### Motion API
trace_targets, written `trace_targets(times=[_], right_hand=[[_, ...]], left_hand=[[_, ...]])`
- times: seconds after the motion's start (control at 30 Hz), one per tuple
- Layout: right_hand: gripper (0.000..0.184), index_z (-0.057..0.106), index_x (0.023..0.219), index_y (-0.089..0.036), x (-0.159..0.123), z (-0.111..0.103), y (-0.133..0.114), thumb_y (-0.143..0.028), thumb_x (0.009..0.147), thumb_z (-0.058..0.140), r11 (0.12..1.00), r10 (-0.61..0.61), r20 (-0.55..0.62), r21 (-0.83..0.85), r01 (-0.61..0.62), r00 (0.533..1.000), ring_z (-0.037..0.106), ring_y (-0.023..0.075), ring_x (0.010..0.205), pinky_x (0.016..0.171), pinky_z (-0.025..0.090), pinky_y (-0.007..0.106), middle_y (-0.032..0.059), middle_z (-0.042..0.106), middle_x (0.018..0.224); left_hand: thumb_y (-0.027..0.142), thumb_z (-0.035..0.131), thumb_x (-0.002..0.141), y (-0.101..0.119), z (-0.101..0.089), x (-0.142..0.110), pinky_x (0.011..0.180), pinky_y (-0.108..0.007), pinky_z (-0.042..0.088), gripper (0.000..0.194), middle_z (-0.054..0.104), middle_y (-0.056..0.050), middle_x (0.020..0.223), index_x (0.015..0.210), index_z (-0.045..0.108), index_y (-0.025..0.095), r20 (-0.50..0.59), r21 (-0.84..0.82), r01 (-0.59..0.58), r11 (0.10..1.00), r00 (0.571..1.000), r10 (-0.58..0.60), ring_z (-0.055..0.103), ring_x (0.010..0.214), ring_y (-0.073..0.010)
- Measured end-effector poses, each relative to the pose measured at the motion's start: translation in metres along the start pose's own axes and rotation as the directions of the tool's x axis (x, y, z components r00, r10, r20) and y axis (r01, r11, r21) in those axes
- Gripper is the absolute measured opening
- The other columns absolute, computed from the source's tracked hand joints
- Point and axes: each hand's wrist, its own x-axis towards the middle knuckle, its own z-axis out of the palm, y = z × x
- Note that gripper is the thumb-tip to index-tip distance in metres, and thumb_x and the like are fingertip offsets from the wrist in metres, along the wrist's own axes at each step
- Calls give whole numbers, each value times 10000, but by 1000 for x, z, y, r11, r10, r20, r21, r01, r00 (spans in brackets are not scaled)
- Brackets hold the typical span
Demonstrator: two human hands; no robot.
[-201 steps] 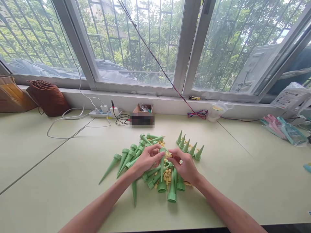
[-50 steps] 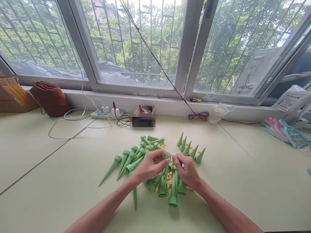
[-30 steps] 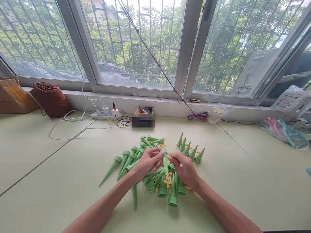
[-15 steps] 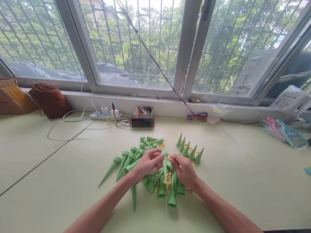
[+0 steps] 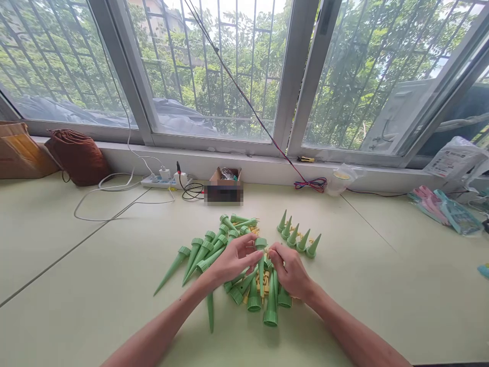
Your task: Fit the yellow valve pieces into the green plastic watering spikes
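Note:
My left hand (image 5: 234, 259) holds a green plastic watering spike (image 5: 261, 243) by its ribbed cap end, the tip pointing down. Close beside it, my right hand (image 5: 291, 266) is closed in a pinch on a small yellow plastic piece (image 5: 268, 252), mostly covered by the fingertips. Below both hands lies a heap of green spikes (image 5: 271, 317) mixed with loose yellow pieces (image 5: 266, 279). More spikes (image 5: 175, 266) spread out to the left, partly behind my left hand.
Several green spikes (image 5: 293, 236) stand upright in a row at the right, with yellow pieces behind them. Along the sill are a small cardboard box (image 5: 225, 174), a power strip (image 5: 147, 182), bundled wires (image 5: 313, 184), a brown bag (image 5: 79, 157) and plastic packets (image 5: 454, 211).
The spike in my left hand has shifted slightly to the right, and the left fingers have loosened a little around it. My right hand keeps its pinch, almost in place.

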Motion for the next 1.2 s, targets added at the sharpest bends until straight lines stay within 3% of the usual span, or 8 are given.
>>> trace_targets(times=[0.33, 0.53, 0.67, 0.93, 1.2], right_hand=[[309, 429, 750, -206, 1, 0, -2, -322, 1026, 352, 1000, 10, -6, 15, -10, 1000, 341, 113, 536, 545, 299, 246, -48, 399, 609], [274, 472, 794, -200, 4, -2, -7, -312, 1025, 378, 999, 2, -129, 43, 4, 992, 349, 110, 545, 543, 310, 236, -51, 403, 620], [239, 505, 838, -194, 4, -3, -8, -300, 1023, 395, 998, -16, -173, 57, 26, 985, 368, 107, 550, 543, 323, 227, -49, 422, 637], [259, 481, 803, -197, 5, -3, -7, -301, 1023, 392, 998, -2, -165, 61, 12, 986, 340, 108, 550, 539, 302, 238, -49, 393, 625], [328, 429, 750, -208, 3, -1, -8, -369, 1030, 377, 980, 98, -83, 180, -82, 992, 324, 107, 517, 508, 275, 253, -46, 399, 593]], left_hand=[[449, 600, 917, 5, 4, -1, 473, -188, 345, 360, 429, 39, 806, 1146, 472, 202, 24, -10, -17, 1000, 1000, 17, 396, 545, -49], [382, 623, 916, 6, 3, -1, 535, -170, 377, 418, 466, 20, 904, 1266, 426, 267, -20, 45, -83, 995, 996, 84, 450, 664, -71], [380, 635, 907, 4, 2, -1, 601, -192, 428, 385, 487, 16, 909, 1217, 451, 247, -45, 108, -102, 989, 993, 108, 482, 709, -86], [376, 608, 920, -8, 0, 1, 689, -241, 505, 319, 534, -7, 954, 1186, 519, 226, -95, 300, -163, 940, 975, 199, 515, 725, -96], [369, 600, 917, -14, -2, 2, 716, -278, 568, 343, 566, -19, 916, 1209, 557, 195, -116, 357, -201, 912, 960, 256, 543, 728, -110]])
